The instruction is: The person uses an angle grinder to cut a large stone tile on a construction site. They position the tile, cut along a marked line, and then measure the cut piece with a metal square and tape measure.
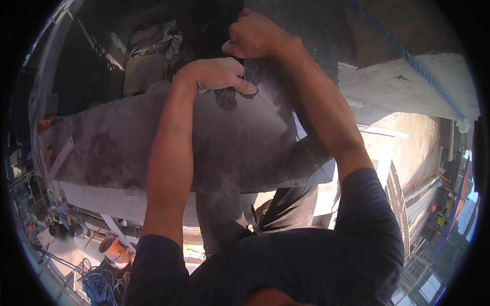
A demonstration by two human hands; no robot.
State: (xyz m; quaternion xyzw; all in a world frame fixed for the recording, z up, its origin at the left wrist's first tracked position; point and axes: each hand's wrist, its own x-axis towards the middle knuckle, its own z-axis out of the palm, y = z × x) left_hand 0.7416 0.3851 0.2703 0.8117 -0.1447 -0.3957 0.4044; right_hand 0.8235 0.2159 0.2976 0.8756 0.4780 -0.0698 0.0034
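A broad dusty grey slab (132, 137) with dark patches lies across in front of me. My left hand (217, 74) is closed at its far side, the thumb pressing down on the surface. From that thumb tip a thin straight line (278, 115) runs diagonally toward the near right corner; whether it is a string or a mark I cannot tell. Farther off, my right hand (258, 35) is curled into a fist above a dark speckled surface (316, 46). Whatever either hand may hold is hidden by the fingers.
A blue rope (418, 66) hangs on the right beside a pale wall ledge (408, 84). Crumpled material (155, 41) lies beyond the slab. At lower left are an orange bucket (115, 250) and coiled blue cable (97, 283). My legs (222, 217) are against the near edge.
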